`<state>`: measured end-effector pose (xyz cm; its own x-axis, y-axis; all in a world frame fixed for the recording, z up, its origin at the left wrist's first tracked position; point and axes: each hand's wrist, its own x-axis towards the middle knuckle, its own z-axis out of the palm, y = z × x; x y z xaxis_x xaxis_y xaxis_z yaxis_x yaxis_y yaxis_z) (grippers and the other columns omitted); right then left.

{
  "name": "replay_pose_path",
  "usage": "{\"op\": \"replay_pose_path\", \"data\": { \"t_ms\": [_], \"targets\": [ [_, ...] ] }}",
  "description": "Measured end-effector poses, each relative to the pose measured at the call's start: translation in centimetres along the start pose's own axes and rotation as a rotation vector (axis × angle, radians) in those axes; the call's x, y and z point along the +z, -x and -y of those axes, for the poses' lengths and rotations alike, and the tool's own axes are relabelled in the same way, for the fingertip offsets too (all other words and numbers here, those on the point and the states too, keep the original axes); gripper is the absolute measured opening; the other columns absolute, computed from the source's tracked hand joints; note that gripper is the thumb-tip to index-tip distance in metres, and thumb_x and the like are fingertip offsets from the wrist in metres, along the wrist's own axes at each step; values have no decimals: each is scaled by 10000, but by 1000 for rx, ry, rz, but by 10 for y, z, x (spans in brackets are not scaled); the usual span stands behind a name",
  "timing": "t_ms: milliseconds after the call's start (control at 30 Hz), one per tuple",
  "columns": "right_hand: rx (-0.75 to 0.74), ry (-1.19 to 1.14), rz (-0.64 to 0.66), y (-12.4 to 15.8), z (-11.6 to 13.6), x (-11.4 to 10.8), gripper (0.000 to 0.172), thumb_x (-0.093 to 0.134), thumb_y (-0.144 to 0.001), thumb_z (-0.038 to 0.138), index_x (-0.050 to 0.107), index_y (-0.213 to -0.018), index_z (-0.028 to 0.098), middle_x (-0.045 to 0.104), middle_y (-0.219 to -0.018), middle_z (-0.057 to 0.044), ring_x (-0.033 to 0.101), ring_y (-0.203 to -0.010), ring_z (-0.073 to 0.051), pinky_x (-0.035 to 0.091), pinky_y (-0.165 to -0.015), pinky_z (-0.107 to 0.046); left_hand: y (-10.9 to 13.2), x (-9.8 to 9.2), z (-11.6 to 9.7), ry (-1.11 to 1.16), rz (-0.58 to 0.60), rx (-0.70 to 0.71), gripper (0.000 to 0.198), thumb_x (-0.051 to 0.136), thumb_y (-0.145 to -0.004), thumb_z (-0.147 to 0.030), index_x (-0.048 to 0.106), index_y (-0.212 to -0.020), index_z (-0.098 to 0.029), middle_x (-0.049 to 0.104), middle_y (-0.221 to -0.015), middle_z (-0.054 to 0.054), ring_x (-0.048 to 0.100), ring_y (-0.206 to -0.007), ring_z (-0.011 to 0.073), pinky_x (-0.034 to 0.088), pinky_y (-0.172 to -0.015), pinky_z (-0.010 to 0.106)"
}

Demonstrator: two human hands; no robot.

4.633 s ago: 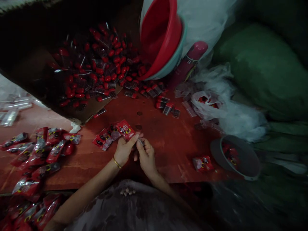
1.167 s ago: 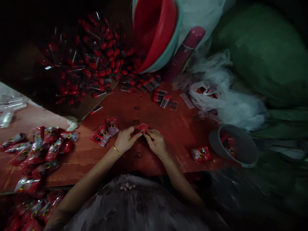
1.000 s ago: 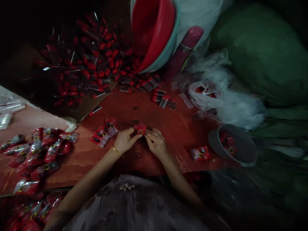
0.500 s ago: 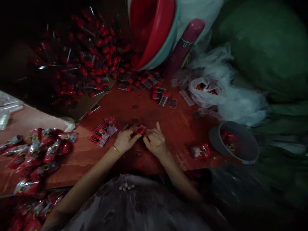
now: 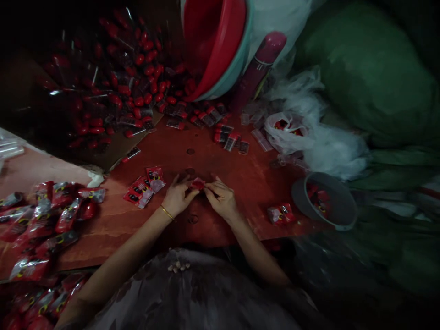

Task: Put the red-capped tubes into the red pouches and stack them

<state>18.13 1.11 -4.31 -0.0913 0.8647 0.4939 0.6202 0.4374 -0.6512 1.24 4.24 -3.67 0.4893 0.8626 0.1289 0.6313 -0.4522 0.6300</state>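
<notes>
A small red plastic packet [image 5: 198, 184] is between my two hands, above the middle of the table. My left hand [image 5: 176, 198], with a gold bangle at the wrist, pinches it from the left by thumb and fingers. At its right edge, the thumb and fingertips of my right hand [image 5: 222, 200] are closed in a pinch. Several flat red printed packets [image 5: 139, 191] lie just left of my left hand. To the right of my right hand, another stack of red packets [image 5: 281, 213] lies beside a grey bucket [image 5: 298, 195] holding more red pieces.
Filled red-and-clear packs [image 5: 62, 215] are heaped at the left. An open carton [image 5: 113, 160] spills red-capped clear containers [image 5: 151, 85] across the back. Behind stand a tilted red basin [image 5: 223, 55] and a pink-capped can [image 5: 261, 62]. White plastic bags [image 5: 337, 146] lie at right.
My right hand's raised index finger has come down, and its fingertips have drawn in at the packet's right edge. My left hand keeps its pinch. The whole view has shifted slightly.
</notes>
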Motion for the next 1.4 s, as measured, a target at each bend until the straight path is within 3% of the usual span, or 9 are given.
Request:
{"op": "replay_pose_path", "data": {
  "t_ms": [333, 433, 500, 600, 767, 933, 1133, 1267, 1400],
  "targets": [
    [5, 112, -84, -1, -2, 16, 195, 492, -791, 164, 666, -708, 190, 690, -659, -40, 639, -631, -159, 538, -730, -307, 0, 11, 2, -42, 18, -60, 285, 491, -825, -228, 612, -1081, -190, 643, -1152, 67, 489, -1201, 185, 254, -1096, 427],
    [20, 118, -36, -1, -2, 11, 198, 474, -800, 163, 666, -759, 192, 693, -686, -39, 644, -670, -160, 520, -783, -322, 0, 12, 5, -78, 19, -55, 320, 498, -822, -256, 591, -1123, -196, 623, -1186, 73, 437, -1246, 199, 228, -1098, 450],
    [13, 80, 52, -5, -1, 5, 192, 508, -804, 205, 650, -933, 192, 702, -861, -55, 647, -819, -174, 474, -891, -368, -1, 12, 7, -101, 20, -67, 357, 507, -817, -285, 572, -1155, -192, 590, -1233, 80, 388, -1281, 220, 219, -1095, 471],
    [-24, 2, 177, -13, -1, 0, 402, 601, -783, 326, 551, -1158, 191, 606, -1152, -94, 563, -1060, -197, 435, -943, -386, -3, 10, 7, -129, 43, -78, 381, 519, -804, -279, 564, -1166, -170, 501, -1328, 101, 330, -1313, 251, 218, -1089, 484],
    [-127, -80, 201, -24, -9, 10, 251, 588, -805, 417, 650, -922, 203, 678, -915, -46, 607, -866, -170, 385, -968, -415, 1, 7, 6, -146, 40, -92, 405, 531, -787, -282, 551, -1175, -168, 460, -1361, 125, 298, -1325, 284, 235, -1072, 516],
    [-139, -32, 282, -18, -21, 18, 213, 598, -799, 407, 669, -895, 231, 688, -829, -12, 573, -845, -171, 287, -1029, -493, 12, 5, 3, 16, -62, -72, 590, 559, -724, -201, 416, -1288, -100, 412, -1384, 181, 320, -1316, 274, 272, -1070, 489],
    [-93, 98, 338, -12, -16, 21, 215, 570, -813, 423, 688, -842, 246, 651, -779, -17, 552, -866, -184, 292, -1015, -529, 13, 5, 3, 245, -56, 12, 312, 470, -832, -283, 567, -1113, -189, 624, -1178, 73, 535, -1147, 193, 387, -1012, 406],
    [-201, 121, 423, -37, -27, 0, 351, 607, -765, 484, 643, -1016, 241, 630, -1061, -59, 547, -1009, -208, 330, -1005, -482, 29, -20, -1, 218, -141, -69, 256, 464, -850, -322, 601, -1034, -208, 690, -1022, 50, 638, -951, 175, 508, -841, 314],
    [-18, 446, 85, -100, -77, -35, 479, 532, -803, 507, 583, -1134, 163, 583, -1154, -162, 509, -1083, -292, 376, -924, -491, 81, -80, 20, 0, -324, -195, 247, 506, -816, -345, 582, -1035, -259, 709, -905, 24, 668, -772, 191, 530, -694, 302]
  ]
}}
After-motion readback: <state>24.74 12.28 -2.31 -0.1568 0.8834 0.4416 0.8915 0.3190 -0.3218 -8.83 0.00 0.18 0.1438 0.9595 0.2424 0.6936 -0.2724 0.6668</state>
